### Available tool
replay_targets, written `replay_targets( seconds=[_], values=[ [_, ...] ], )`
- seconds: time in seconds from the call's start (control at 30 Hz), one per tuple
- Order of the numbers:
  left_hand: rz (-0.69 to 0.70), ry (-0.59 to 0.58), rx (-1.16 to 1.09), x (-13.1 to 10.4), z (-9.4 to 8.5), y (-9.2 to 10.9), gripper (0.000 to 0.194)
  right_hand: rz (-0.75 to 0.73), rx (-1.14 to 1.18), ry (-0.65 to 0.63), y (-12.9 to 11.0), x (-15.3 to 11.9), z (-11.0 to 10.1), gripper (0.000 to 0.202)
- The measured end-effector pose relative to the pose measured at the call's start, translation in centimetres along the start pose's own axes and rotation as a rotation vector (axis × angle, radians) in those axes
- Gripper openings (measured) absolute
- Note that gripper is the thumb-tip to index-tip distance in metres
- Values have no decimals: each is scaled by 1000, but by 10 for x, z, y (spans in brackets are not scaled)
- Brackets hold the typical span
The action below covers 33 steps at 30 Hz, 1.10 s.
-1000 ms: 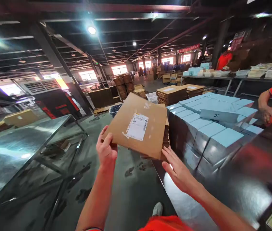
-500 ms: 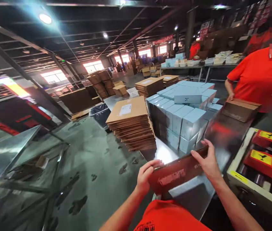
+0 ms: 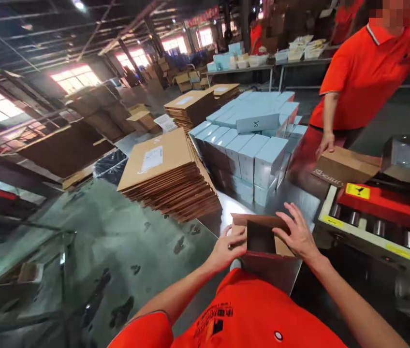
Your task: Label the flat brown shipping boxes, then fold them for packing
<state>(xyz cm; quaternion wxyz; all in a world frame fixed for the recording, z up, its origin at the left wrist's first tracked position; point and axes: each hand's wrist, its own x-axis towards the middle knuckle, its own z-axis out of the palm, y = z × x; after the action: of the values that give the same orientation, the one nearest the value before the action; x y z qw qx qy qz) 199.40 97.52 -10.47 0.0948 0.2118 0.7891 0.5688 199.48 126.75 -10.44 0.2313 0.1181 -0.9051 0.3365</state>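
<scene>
A small brown cardboard box [image 3: 263,237] stands opened up at the table's near edge, its dark inside showing. My left hand [image 3: 228,249] grips the box's left side, fingers bent over a flap. At the right flap, my right hand [image 3: 297,232] has its fingers spread and holds nothing. Beyond the box are stacked light blue boxes [image 3: 241,150], one lying on top of the others. To their left rises a stack of flattened cardboard [image 3: 168,169] with a white label on top.
At the right, a person [image 3: 368,77] in a red shirt touches a brown carton [image 3: 346,166] beside a roller machine [image 3: 379,208] with red parts. Another cardboard stack [image 3: 190,104] lies behind. A metal frame [image 3: 20,270] stands at the lower left.
The cardboard between my hands has gone from flat to an opened box. My right hand has loosened its hold. The person's carton has moved right to the roller machine. The view has turned right.
</scene>
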Motion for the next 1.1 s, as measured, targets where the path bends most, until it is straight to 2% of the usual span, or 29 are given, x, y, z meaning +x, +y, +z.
replay_targets(
  seconds=[0.07,0.13,0.2,0.23,0.3,0.37,0.43,0.5,0.53,0.6,0.67,0.7,0.77,0.8,0.87,0.93,1.0,1.1],
  values=[
    [-129,210,-41,10,5,-3,61,17,120,-67,4,-5,-5,44],
    [-287,349,-73,28,11,-9,87,161,314,-128,2,-16,-8,56],
    [-363,357,-49,43,13,-13,108,355,527,-166,-4,-27,-10,75],
    [-351,340,-3,47,10,-13,115,419,589,-176,-7,-30,-10,78],
    [-243,304,174,51,2,-7,121,443,573,-155,-14,-33,-7,67],
    [-55,189,409,52,-5,6,118,388,455,-104,-19,-32,1,49],
    [171,-81,587,56,-6,19,111,341,384,-63,-21,-29,9,41],
    [339,-372,668,61,1,28,107,320,370,-55,-22,-27,13,38],
    [381,-463,688,64,5,30,105,317,370,-54,-22,-26,14,39],
    [396,-522,701,69,10,33,102,338,403,-52,-20,-25,10,45],
    [345,-471,652,69,6,33,100,427,511,16,-17,-30,3,58],
    [294,-408,587,67,0,32,100,494,580,80,-16,-35,-1,63],
    [133,-231,330,59,-15,28,103,658,694,190,-16,-49,-4,70],
    [31,-139,139,52,-23,25,103,737,730,204,-18,-57,-4,71],
    [-170,10,-282,34,-35,18,97,834,803,126,-25,-71,1,76],
    [-306,104,-602,17,-38,8,88,825,913,-4,-35,-78,10,80],
    [-367,179,-752,3,-34,-1,82,747,981,-94,-46,-77,19,82],
    [-373,259,-807,-9,-24,-12,81,702,904,-147,-54,-69,30,77]
  ],
)
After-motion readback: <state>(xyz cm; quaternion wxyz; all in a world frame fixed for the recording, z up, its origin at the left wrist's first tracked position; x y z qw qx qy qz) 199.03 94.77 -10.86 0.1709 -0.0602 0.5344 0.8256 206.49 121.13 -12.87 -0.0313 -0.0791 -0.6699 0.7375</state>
